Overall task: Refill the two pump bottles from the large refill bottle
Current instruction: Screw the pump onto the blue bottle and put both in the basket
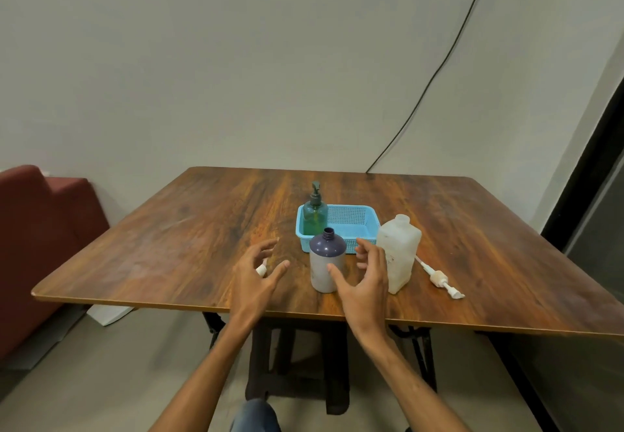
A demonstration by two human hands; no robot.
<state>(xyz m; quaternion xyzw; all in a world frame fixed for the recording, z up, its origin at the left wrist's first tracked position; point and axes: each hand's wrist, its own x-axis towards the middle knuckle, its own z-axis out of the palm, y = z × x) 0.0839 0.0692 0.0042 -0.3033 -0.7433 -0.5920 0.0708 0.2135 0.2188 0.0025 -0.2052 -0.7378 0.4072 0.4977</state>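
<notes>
A grey bottle with a dark purple shoulder (327, 263) stands uncapped near the table's front edge. Right of it stands the large translucent white refill bottle (400, 252), also without a cap. A white pump head with its tube (439, 278) lies on the table to the right. A green pump bottle (315, 217) with its dark pump on stands in the blue basket (351, 220). My right hand (366, 276) hovers open between the grey bottle and the refill bottle, fingers spread. My left hand (258, 273) is open left of the grey bottle, above a small white cap (261, 269).
The wooden table (202, 229) has a front edge close to my wrists. A red seat (40, 246) stands at the left. A black cable (439, 70) runs down the wall behind the table. White paper lies on the floor at the left.
</notes>
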